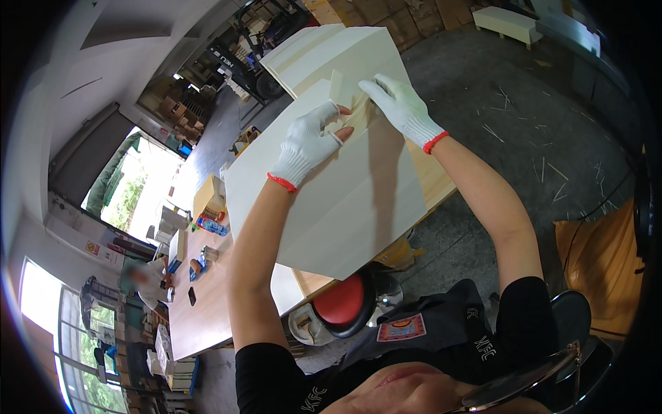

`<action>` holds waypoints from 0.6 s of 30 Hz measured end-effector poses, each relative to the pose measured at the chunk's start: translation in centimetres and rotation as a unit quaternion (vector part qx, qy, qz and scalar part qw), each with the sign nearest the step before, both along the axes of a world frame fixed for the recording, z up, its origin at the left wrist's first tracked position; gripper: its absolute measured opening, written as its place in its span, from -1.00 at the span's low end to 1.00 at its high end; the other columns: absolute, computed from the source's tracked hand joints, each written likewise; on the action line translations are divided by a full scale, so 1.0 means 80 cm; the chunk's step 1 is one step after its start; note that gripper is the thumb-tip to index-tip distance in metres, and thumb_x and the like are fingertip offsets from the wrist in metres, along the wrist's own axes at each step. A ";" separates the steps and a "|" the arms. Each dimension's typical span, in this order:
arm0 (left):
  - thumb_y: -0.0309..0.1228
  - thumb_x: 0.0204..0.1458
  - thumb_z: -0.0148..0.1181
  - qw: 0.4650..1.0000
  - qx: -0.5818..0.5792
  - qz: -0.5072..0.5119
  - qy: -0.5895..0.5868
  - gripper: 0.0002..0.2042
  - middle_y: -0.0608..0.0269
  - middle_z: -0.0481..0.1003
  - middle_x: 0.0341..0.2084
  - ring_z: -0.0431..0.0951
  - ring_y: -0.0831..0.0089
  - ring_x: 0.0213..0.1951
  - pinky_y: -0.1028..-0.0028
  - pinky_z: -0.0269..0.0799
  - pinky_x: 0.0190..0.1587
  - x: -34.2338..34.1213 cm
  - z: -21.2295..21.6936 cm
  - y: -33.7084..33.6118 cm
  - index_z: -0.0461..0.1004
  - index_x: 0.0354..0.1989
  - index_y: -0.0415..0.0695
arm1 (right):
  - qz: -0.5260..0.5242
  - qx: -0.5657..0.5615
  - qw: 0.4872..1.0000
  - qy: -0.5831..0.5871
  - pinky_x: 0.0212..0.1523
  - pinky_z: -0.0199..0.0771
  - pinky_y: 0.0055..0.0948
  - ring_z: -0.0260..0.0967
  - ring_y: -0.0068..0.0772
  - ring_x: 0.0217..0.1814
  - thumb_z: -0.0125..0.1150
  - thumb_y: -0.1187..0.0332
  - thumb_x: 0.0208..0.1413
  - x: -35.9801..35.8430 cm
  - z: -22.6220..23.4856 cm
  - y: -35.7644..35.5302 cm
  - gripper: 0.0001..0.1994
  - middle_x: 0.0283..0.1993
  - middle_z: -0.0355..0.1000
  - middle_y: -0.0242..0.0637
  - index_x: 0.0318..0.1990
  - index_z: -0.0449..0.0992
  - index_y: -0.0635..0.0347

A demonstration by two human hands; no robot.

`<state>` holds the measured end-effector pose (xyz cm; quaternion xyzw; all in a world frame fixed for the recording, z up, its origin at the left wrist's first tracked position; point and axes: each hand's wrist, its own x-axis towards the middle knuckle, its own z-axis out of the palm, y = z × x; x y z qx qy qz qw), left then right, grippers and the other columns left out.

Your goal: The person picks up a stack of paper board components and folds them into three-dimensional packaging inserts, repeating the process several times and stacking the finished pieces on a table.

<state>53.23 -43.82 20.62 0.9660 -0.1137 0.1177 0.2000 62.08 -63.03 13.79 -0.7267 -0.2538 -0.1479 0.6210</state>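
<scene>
My left hand [307, 141], in a white knit glove with bare thumb and fingertip, is over the far part of a large pale sheet [310, 207]. Its fingers curl at the left edge of some thin, yellowish wood-like strips [358, 107]; the grip is partly hidden. One pale strip [335, 86] sticks up just beyond this hand. To the right, my right hand [400, 107], gloved with a red cuff, lies with fingers stretched out toward the left by the strips. Its thumb is hidden.
More pale boards [331, 52] lie beyond the sheet. Left stands a table [207, 314] with a phone [192, 297], bottle [212, 225] and boxes. A red stool [339, 300] is close under the near edge. Thin sticks [507, 96] litter the right floor. Far back is a forklift [265, 83]; a person [148, 286] is left.
</scene>
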 end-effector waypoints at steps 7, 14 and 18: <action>-0.20 0.08 0.35 1.000 -0.002 0.002 -0.002 -0.60 0.07 0.63 -0.11 0.63 0.15 -0.17 0.28 0.49 -0.06 0.000 -0.001 0.000 0.52 0.09 0.01 | 0.005 0.009 1.000 0.013 -0.26 0.26 -0.33 0.11 -0.35 -0.39 0.05 -0.07 0.35 -0.001 0.001 0.000 -0.51 -0.46 0.22 -0.23 -0.34 0.34 0.25; -0.28 0.19 0.17 1.000 -0.018 -0.007 -0.014 -0.70 0.06 0.63 -0.23 0.63 0.22 -0.21 0.30 0.50 -0.10 -0.006 0.004 -0.010 0.53 0.07 0.01 | 0.012 0.001 0.999 0.034 -0.21 0.27 -0.38 0.19 -0.40 -0.40 -0.01 -0.16 0.34 -0.002 0.004 -0.001 -0.46 -0.50 0.26 -0.28 -0.37 0.36 0.22; -0.31 0.25 0.02 1.000 0.025 0.003 0.004 -0.72 0.05 0.63 -0.24 0.64 0.19 -0.18 0.31 0.49 -0.09 -0.008 0.009 -0.008 0.53 0.07 0.01 | -0.003 -0.009 1.000 0.016 -0.22 0.27 -0.37 0.19 -0.39 -0.40 0.01 -0.16 0.33 -0.002 0.003 0.001 -0.46 -0.50 0.26 -0.26 -0.36 0.35 0.24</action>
